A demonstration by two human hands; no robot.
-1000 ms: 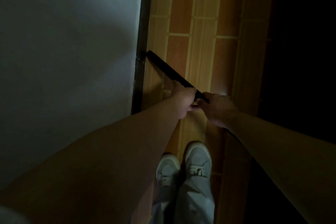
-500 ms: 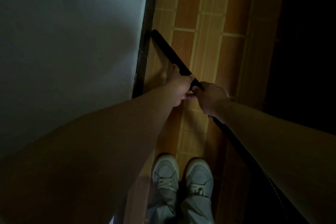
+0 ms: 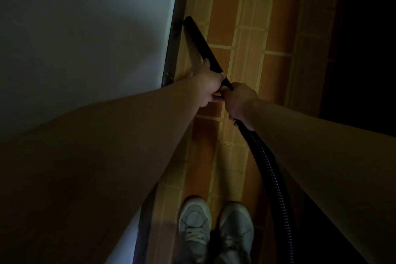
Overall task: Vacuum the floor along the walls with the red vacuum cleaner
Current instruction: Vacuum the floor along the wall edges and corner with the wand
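Note:
A black vacuum nozzle (image 3: pixel 198 40) slants up and left, its tip at the dark baseboard (image 3: pixel 176 28) where the pale wall (image 3: pixel 85 38) meets the floor. My left hand (image 3: pixel 209 82) grips the nozzle's lower part. Just behind it my right hand (image 3: pixel 239 102) grips the end where the ribbed black hose (image 3: pixel 272 171) begins. The hose runs down to the lower right under my right forearm. The red vacuum body is out of view.
The floor (image 3: pixel 246 60) is orange-brown tile with lighter strips. My two grey sneakers (image 3: pixel 214 225) stand side by side near the bottom edge. The right side of the scene is very dark.
The nozzle tip has slid forward along the baseboard. Both hands keep their grip, and the ribbed hose now shows below my right hand.

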